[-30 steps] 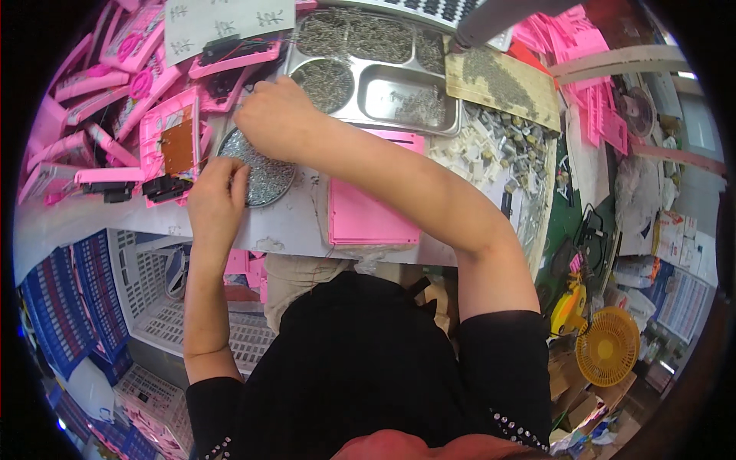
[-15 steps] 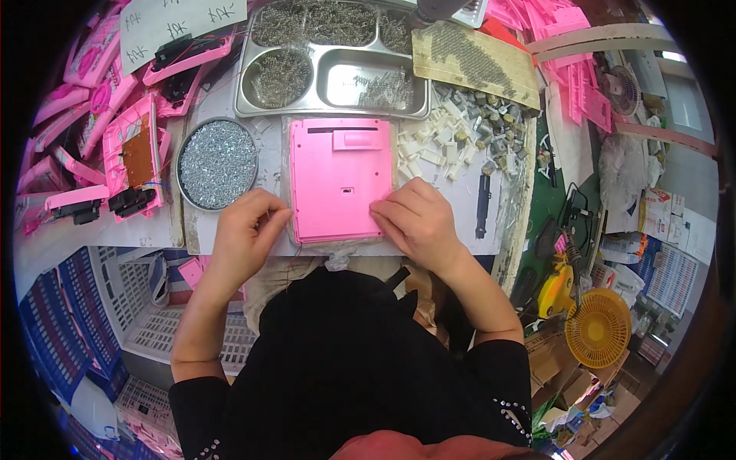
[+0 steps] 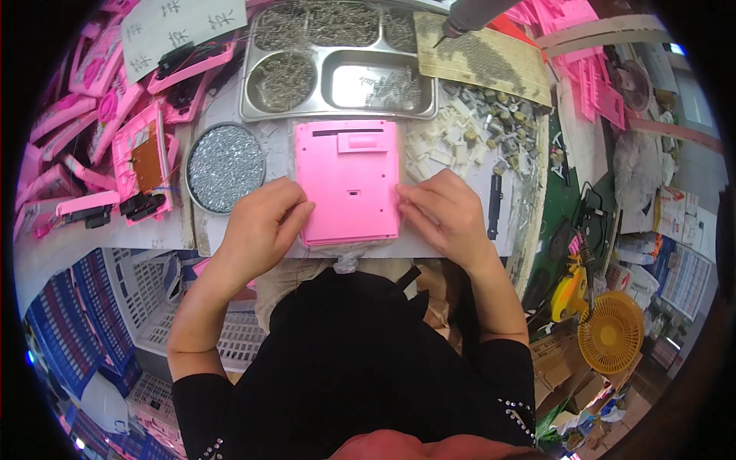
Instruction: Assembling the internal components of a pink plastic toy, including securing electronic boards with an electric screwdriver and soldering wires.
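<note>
A flat pink plastic casing [image 3: 349,172] lies in front of me, with a dark slot near its top, a raised block and a small dark opening in the middle. My left hand [image 3: 264,218] is closed at its left side, thumb and forefinger pinched at the edge. At the opposite side, my right hand [image 3: 448,215] is closed too, fingertips against the right edge. Clear plastic wrap [image 3: 346,263] shows beneath the casing's near end. Whatever may sit between the fingertips besides the edge is hidden.
Beyond the casing stands a metal compartment tray [image 3: 337,111] of small metal parts. A round dish [image 3: 225,169] of small screws is at left. White plastic pieces [image 3: 448,138] lie at right, below a perforated board [image 3: 491,57] and a dark screwdriver tip [image 3: 452,31]. Pink housings [image 3: 111,100] crowd the far left.
The whole view has shifted slightly. My right fingers have drawn back from the casing's face to its right edge. My left fingertips sit slightly over the left edge. More of the screwdriver shows.
</note>
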A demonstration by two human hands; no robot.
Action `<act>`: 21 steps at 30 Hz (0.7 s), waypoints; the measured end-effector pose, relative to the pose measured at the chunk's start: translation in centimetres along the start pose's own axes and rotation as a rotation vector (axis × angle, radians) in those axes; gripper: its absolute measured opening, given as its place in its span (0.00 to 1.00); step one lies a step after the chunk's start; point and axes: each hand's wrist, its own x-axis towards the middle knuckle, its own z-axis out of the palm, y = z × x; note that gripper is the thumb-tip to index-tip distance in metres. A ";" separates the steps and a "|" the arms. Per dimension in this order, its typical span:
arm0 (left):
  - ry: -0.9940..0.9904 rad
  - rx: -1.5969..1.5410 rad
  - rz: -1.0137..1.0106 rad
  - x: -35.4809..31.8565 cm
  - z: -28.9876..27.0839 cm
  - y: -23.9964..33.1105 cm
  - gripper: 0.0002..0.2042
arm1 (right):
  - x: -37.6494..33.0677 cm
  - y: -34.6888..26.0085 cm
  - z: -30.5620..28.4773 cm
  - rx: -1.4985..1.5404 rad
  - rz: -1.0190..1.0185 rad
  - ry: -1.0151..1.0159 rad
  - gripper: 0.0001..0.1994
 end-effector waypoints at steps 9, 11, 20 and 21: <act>-0.138 0.563 0.279 7.6 5.3 2.8 0.06 | -1.3 0.4 -1.9 0.013 0.049 0.088 0.11; -0.166 0.643 0.306 7.6 5.6 3.0 0.05 | -2.1 1.0 -2.2 0.017 0.059 0.114 0.11; -0.105 0.592 0.245 6.6 5.6 3.0 0.09 | -1.9 1.3 -2.4 0.024 0.016 0.133 0.12; -0.082 0.558 0.221 6.3 5.3 3.0 0.09 | -1.8 1.4 -2.3 0.027 0.021 0.131 0.11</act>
